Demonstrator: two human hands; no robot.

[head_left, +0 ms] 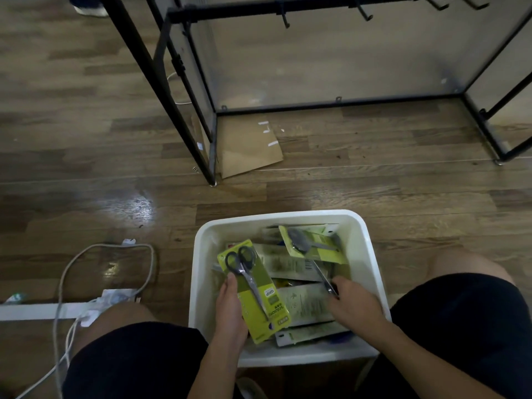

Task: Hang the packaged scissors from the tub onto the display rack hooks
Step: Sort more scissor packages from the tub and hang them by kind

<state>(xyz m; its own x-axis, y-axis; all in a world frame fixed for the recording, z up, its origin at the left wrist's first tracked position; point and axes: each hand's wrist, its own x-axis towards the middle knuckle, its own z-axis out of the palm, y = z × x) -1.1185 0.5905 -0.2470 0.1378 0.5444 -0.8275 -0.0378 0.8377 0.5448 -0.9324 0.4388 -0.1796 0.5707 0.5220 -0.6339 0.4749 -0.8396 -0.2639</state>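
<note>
A white tub [198, 254] sits on the floor between my knees, filled with several packaged scissors. My left hand [230, 309] grips one green-carded pack of black-handled scissors [253, 289] by its left edge, lifted above the pile. My right hand [354, 303] pinches the lower end of a second green pack [311, 246] that slants up toward the tub's far right corner. The black display rack [288, 8] stands beyond the tub, its bare hooks [365, 12] jutting from the top bar.
A brown paper piece [247, 148] lies by the rack's front left leg [211, 168]. Grey and white cables [69, 283] loop on the wooden floor at left, next to a white bar [37, 311]. My knees flank the tub.
</note>
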